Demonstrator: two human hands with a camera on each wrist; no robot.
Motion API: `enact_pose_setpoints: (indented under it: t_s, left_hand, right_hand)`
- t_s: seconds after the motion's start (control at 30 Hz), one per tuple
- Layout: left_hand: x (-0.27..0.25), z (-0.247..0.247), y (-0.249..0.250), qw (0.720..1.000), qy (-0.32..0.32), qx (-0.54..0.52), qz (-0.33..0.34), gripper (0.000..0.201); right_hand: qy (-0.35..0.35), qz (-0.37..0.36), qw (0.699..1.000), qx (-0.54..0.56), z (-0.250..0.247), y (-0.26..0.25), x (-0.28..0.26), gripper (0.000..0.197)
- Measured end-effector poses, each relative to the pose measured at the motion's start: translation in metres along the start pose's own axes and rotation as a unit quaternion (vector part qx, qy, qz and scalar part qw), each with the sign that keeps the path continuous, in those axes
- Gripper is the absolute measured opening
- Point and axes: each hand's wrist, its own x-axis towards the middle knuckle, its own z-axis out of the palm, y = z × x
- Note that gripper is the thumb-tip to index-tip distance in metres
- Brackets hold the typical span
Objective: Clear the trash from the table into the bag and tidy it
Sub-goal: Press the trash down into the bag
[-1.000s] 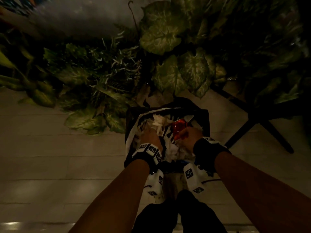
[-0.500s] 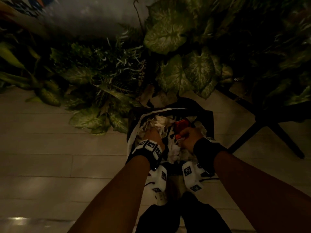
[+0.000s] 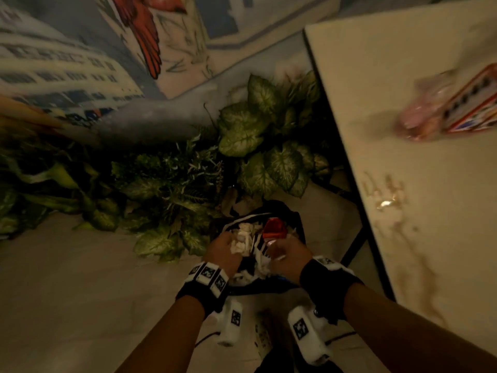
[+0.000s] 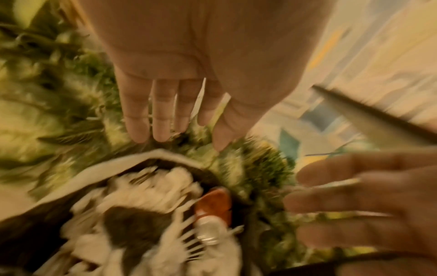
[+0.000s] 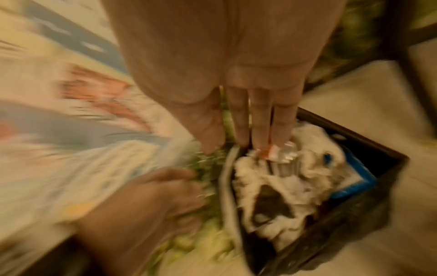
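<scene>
A black trash bag [image 3: 298, 220] stands open on the floor, stuffed with crumpled white paper [image 3: 243, 236] and a red wrapper [image 3: 274, 228]. Both hands hover just over its mouth. My left hand [image 3: 223, 249] is on the left side; the left wrist view shows its fingers [image 4: 160, 119] straight and empty above the bag rim [image 4: 118, 164]. My right hand [image 3: 287, 254] is on the right side. Its straight fingertips [image 5: 260, 138] are at the red and silver wrapper [image 5: 272, 152] on top of the paper [image 5: 272, 184] and hold nothing.
The pale table [image 3: 403, 238] fills the right side, with spill stains [image 3: 387, 200], a pink plastic packet [image 3: 422, 117] and a red-edged box [image 3: 473, 106] on it. Leafy plants [image 3: 255, 135] crowd behind the bag. A black table leg [image 3: 357, 243] runs beside the bag.
The head view has swung up and right, bringing the table and wall mural into sight. Both hands have drawn slightly back from the trash, with the right hand off the red wrapper.
</scene>
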Motion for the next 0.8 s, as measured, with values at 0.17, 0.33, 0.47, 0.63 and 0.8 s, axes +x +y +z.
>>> enact_pose_setpoints:
  t_s: [0.17,0.33,0.47,0.63,0.8]
  left_hand:
    - [-0.051,-0.016,0.035,0.999,0.005,0.014,0.051,0.028]
    - [-0.089,-0.019,0.086,0.995,0.009,0.017,0.094,0.019]
    - [-0.123,-0.001,0.150,0.989,0.055,0.018,0.133,0.022]
    - [-0.159,0.048,0.232,0.983,0.077,0.013,0.167,0.018]
    - [-0.178,0.102,0.303,0.976,0.065,0.023,0.205,0.014]
  right_hand:
    - [-0.058,-0.099,0.985,-0.128,-0.058,-0.018,-0.093,0.027]
    - [-0.022,-0.117,0.972,-0.203,-0.147,0.023,-0.163,0.031]
    - [0.045,-0.101,0.968,-0.225,-0.229,0.087,-0.214,0.031]
    - [0.102,-0.050,0.962,-0.250,-0.326,0.172,-0.268,0.028]
    - [0.134,0.003,0.954,-0.268,-0.406,0.230,-0.305,0.028]
